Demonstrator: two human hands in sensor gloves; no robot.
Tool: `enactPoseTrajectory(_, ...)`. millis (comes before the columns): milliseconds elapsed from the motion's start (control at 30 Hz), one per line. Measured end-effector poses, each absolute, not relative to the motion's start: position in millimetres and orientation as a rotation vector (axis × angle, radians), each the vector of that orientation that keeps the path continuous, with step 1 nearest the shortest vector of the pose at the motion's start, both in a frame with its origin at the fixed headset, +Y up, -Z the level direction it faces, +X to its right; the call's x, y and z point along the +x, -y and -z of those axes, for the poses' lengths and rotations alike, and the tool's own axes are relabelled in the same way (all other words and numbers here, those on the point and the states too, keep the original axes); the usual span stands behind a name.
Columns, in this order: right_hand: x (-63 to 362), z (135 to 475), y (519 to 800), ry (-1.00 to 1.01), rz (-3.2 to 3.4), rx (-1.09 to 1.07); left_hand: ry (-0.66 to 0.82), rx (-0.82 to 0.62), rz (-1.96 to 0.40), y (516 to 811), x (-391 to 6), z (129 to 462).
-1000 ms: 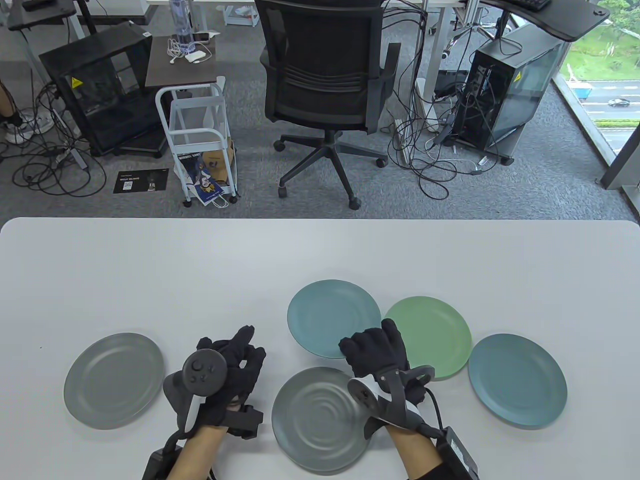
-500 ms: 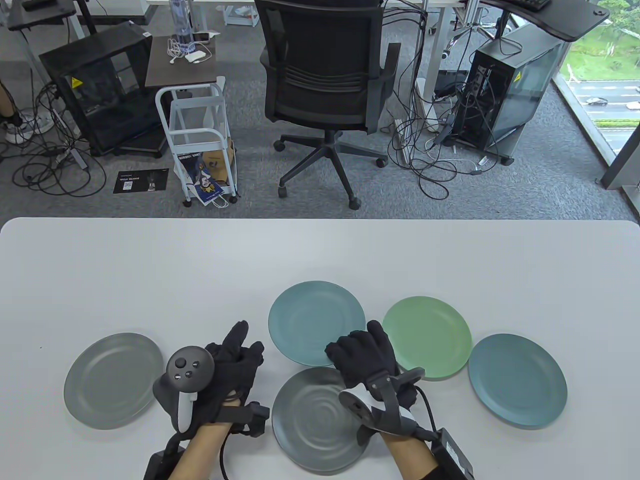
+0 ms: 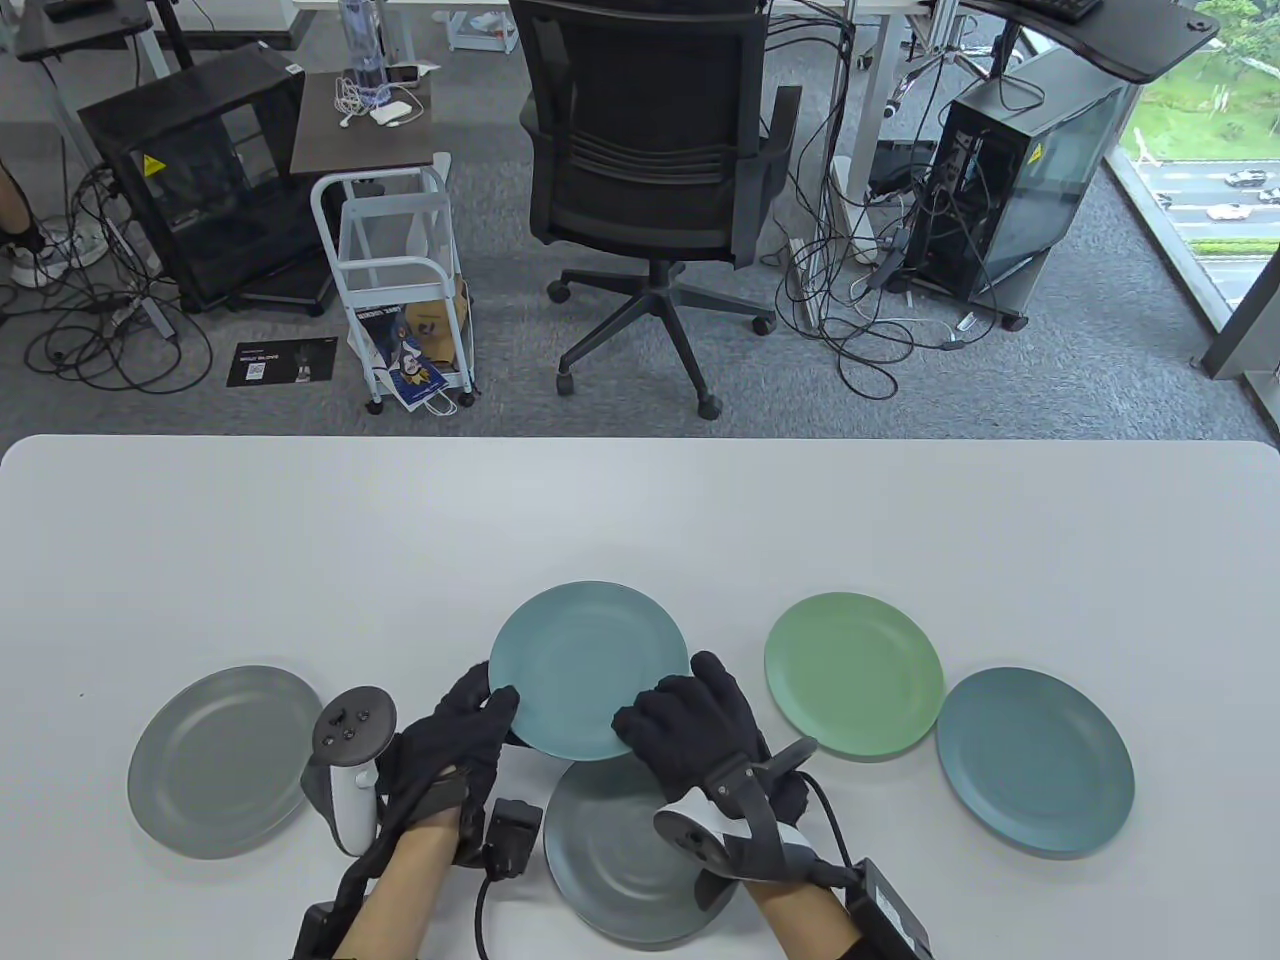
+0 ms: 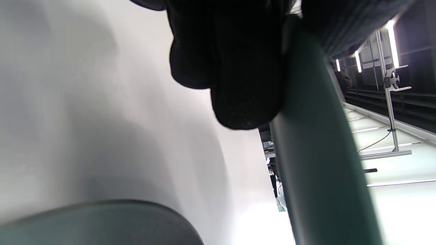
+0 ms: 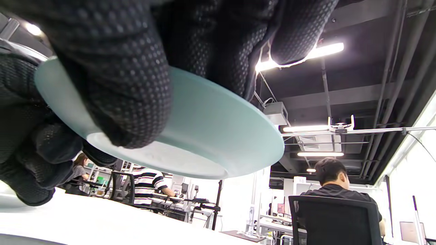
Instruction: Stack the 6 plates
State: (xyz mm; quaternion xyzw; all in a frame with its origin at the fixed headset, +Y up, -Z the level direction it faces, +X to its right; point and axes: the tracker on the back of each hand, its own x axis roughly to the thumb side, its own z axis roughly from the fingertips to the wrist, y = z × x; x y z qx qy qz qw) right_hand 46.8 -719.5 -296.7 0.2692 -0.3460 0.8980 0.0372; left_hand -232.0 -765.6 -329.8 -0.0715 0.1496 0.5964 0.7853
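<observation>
- While a grey plate [image 3: 226,760] lay untouched toward the surface's left edge, the left hand [image 3: 455,745] pinched the teal plate [image 3: 590,668] by its left rim.
- Right hand [image 3: 690,730] gripped its right rim, above the near-edge grey stack [image 3: 620,860]; lowering it centred seemed next.
- Green plate [image 3: 853,673] and blue plate [image 3: 1035,760] waited rightward.
- No writing was legible.

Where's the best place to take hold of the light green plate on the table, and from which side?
Grip the light green plate at its near rim, coming from the person's side with the right hand, once it's free. It lies flat and shallow, so only the raised edge offers purchase; the darker blue plate crowds its right rim.
</observation>
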Motion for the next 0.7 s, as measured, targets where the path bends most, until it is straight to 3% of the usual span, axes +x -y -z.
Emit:
enactPoseTrajectory(367, 51, 301, 720, 0.966, -2.728, 0.784, -0.353, -0.108, -1.305, 759, -236, 328)
enactPoseTrajectory(700, 96, 323, 723, 0.901, -2.858, 0.46, -0.333, -0.103, -1.279, 757, -236, 328)
